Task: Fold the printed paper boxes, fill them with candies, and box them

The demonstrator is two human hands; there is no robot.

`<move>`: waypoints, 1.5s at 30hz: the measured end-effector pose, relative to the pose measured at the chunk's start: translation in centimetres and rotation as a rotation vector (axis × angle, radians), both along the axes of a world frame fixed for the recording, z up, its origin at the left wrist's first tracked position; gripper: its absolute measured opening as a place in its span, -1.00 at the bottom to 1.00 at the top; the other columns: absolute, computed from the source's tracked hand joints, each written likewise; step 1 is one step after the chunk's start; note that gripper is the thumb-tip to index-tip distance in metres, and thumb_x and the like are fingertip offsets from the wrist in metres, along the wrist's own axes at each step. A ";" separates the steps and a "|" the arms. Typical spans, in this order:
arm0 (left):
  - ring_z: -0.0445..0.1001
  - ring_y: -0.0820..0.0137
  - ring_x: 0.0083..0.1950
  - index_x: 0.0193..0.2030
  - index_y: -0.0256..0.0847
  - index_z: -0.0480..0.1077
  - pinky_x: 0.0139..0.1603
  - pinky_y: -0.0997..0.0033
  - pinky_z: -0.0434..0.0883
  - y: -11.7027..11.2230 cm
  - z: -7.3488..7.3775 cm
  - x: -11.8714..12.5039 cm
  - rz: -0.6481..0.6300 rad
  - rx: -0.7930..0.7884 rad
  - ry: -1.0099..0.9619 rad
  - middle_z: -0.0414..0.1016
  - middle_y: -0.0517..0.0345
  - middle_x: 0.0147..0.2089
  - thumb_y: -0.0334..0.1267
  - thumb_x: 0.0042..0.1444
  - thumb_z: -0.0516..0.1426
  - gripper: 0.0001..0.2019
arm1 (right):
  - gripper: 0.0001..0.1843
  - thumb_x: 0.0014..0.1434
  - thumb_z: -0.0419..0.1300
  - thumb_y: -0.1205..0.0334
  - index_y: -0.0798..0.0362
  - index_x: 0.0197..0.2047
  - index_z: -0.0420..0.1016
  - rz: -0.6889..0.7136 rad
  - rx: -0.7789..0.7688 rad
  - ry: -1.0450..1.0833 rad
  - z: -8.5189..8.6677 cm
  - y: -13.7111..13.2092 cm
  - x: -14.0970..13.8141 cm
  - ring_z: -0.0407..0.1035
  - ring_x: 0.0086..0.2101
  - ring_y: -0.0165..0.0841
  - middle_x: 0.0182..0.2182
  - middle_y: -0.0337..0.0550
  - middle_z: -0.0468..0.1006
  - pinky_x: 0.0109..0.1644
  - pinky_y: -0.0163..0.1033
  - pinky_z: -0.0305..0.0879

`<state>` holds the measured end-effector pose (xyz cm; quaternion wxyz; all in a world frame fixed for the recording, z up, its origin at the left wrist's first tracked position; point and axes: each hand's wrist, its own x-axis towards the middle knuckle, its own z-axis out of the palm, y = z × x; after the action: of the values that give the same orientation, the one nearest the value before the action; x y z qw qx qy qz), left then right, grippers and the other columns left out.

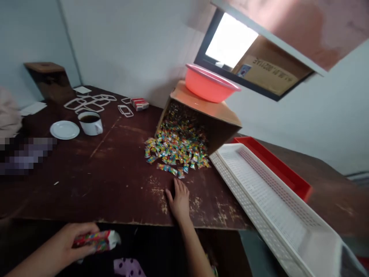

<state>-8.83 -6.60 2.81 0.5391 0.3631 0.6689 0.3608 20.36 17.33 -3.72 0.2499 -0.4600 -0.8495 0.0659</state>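
Note:
Low at the left, in front of the table's edge, my left hand (77, 242) is closed around a colourful red candy packet (100, 240) with a white, crumpled-looking end. My right hand (179, 200) lies on the dark table (121, 184), fingers stretched out and holding nothing. Its fingertips point at the nearest of the small wrapped candies (180, 148), just short of them. These candies spill out of a cardboard box (225, 132) lying on its side with its mouth toward me; many more fill the inside.
A pink basin (210, 84) sits on the box. To the right are a long white perforated basket (265, 196) and a red tray (276, 169). At left stand a cup (90, 125) of dark liquid, a saucer (65, 130), white frames (86, 103) and a red-white pack (140, 104).

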 end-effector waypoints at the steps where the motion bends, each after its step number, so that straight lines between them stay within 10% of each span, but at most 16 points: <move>1: 0.53 0.25 -0.38 -0.43 -0.12 0.58 -0.34 0.43 0.41 0.9 0.2 0.4 0.016 0.016 -0.079 0.62 0.21 -0.44 -0.09 -0.14 0.38 -0.81 | -0.41 0.27 0.16 0.03 0.15 0.28 0.29 0.004 0.005 -0.004 -0.6 -2.1 0.7 0.26 0.16 0.05 0.17 0.25 0.40 0.17 0.20 0.18; 6: 0.57 0.31 -0.39 -0.06 -0.17 0.50 -0.34 0.38 0.45 4.4 0.0 3.6 0.126 -0.001 -0.463 0.66 0.05 -0.21 -0.07 0.03 0.31 -0.64 | -0.45 0.27 0.15 0.05 0.00 0.29 0.29 0.100 -0.058 -0.009 -0.6 -7.4 1.0 0.23 0.17 -0.03 0.19 0.08 0.36 0.20 0.18 0.17; 11: 0.56 0.29 -0.35 -0.08 -0.23 0.53 -0.38 0.40 0.47 4.3 -1.9 8.0 -0.177 -0.025 -0.553 0.63 0.10 -0.30 -0.09 -0.07 0.38 -0.57 | -0.48 0.33 0.07 0.15 0.14 0.29 0.28 -0.025 -0.087 -0.059 1.4 -0.4 -2.9 0.11 0.25 -0.08 0.24 0.14 0.30 0.28 0.10 0.07; 15: 0.59 0.24 -0.31 0.07 -0.15 0.42 -0.52 0.43 0.49 3.2 -2.8 8.6 -0.125 -0.026 -0.564 0.62 0.06 -0.23 0.01 -0.02 0.34 -0.46 | -0.42 0.30 0.11 0.16 0.22 0.32 0.23 -0.103 -0.093 -0.129 1.7 2.0 -4.1 0.09 0.26 0.01 0.26 0.24 0.28 0.28 0.18 0.00; 22: 0.54 0.34 -0.44 0.12 -0.17 0.33 -0.72 0.60 0.30 3.6 -2.2 6.4 0.094 -0.009 -0.509 0.57 0.14 -0.33 0.04 0.06 0.28 -0.45 | -0.18 0.10 0.32 0.03 0.14 0.34 0.18 0.107 -0.069 -0.062 -0.7 -9.8 -1.3 0.23 0.14 0.04 0.19 0.21 0.33 0.23 0.25 0.12; 25: 0.55 0.31 -0.44 -0.10 -0.28 0.47 -0.71 0.55 0.32 4.1 -1.9 6.6 0.114 -0.059 -0.518 0.59 0.05 -0.35 0.23 0.11 0.14 -0.45 | -0.56 0.22 0.18 0.27 0.06 0.18 0.39 0.199 -0.122 0.062 -0.4 -12.9 -0.4 0.35 0.06 -0.09 0.10 0.10 0.45 0.13 0.10 0.30; 29: 0.52 0.27 -0.47 -0.30 -0.32 0.53 -0.70 0.49 0.36 4.2 -1.8 7.1 0.078 -0.096 -0.419 0.56 0.05 -0.47 0.39 0.07 0.00 -0.30 | -0.77 0.31 0.09 0.36 0.00 -0.06 0.54 0.270 -0.407 0.422 2.9 -12.8 -1.0 0.48 -0.15 -0.33 -0.18 -0.11 0.59 -0.02 -0.23 0.41; 34: 0.50 0.26 -0.48 -0.09 -0.24 0.51 -0.72 0.47 0.33 3.5 -2.1 7.6 0.070 0.012 -0.200 0.52 0.18 -0.48 0.41 -0.04 0.09 -0.29 | -0.87 0.22 0.24 0.30 0.01 -0.14 0.53 0.261 -0.509 0.466 7.2 -11.4 -3.7 0.45 -0.27 -0.39 -0.29 -0.20 0.58 -0.14 -0.30 0.37; 39: 0.45 0.30 -0.54 -0.26 -0.25 0.53 -0.67 0.44 0.36 3.2 -1.4 7.8 0.083 0.021 -0.202 0.50 0.19 -0.56 0.43 -0.04 0.07 -0.31 | -0.91 0.21 0.27 0.20 -0.09 -0.23 0.63 0.421 -0.391 0.374 6.7 -12.5 -5.3 0.22 0.12 -0.16 0.14 -0.13 0.41 0.21 0.01 0.15; 42: 0.49 0.27 -0.49 -0.27 -0.28 0.54 -0.66 0.44 0.37 3.4 -1.0 7.7 0.095 -0.014 -0.302 0.56 0.12 -0.50 0.36 0.04 0.07 -0.35 | -0.81 0.26 0.19 0.17 -0.10 -0.09 0.59 0.244 -0.622 0.748 5.0 -13.8 -5.4 0.35 -0.02 -0.26 0.12 -0.10 0.39 0.11 -0.07 0.27; 45: 0.53 0.21 -0.41 -0.22 -0.30 0.57 -0.63 0.42 0.39 3.8 -1.0 7.4 0.070 -0.028 -0.410 0.63 0.03 -0.41 0.24 0.12 0.07 -0.43 | -0.70 0.12 0.32 0.10 -0.01 -0.07 0.56 0.104 -1.172 1.104 3.9 -14.2 -5.4 0.33 -0.42 -0.45 -0.24 -0.17 0.50 -0.29 -0.30 0.36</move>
<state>-1.48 -2.81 1.83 0.6560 0.2509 0.5625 0.4362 14.96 3.15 0.20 0.3482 -0.3770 -0.4510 0.7302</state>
